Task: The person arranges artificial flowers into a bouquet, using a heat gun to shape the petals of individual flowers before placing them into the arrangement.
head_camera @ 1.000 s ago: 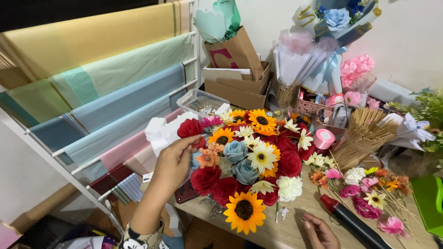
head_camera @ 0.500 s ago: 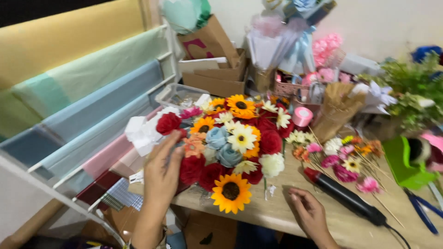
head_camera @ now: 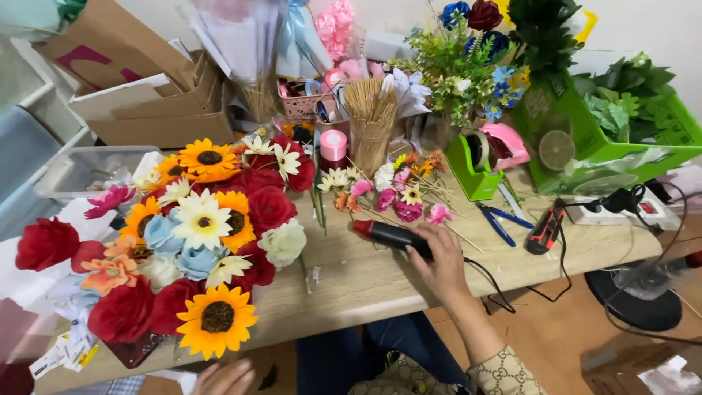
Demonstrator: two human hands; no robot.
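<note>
The right hand (head_camera: 441, 265) is closing its fingers over the black glue gun (head_camera: 391, 235) mid-barrel (rigid, light, red tip at nine o'clock). The left hand (head_camera: 223, 377) is idling, fingers loose, below the soft, crushable bouquet (head_camera: 197, 234) on the worktop (head_camera: 365, 281).

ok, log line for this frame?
right hand: on glue gun | left hand: at table edge, empty | bouquet: on table

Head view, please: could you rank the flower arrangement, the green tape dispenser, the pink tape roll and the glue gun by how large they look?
1. Flower arrangement, by far the largest.
2. Glue gun under the right hand and green tape dispenser: too alike to rank.
3. Pink tape roll, smallest.
</note>
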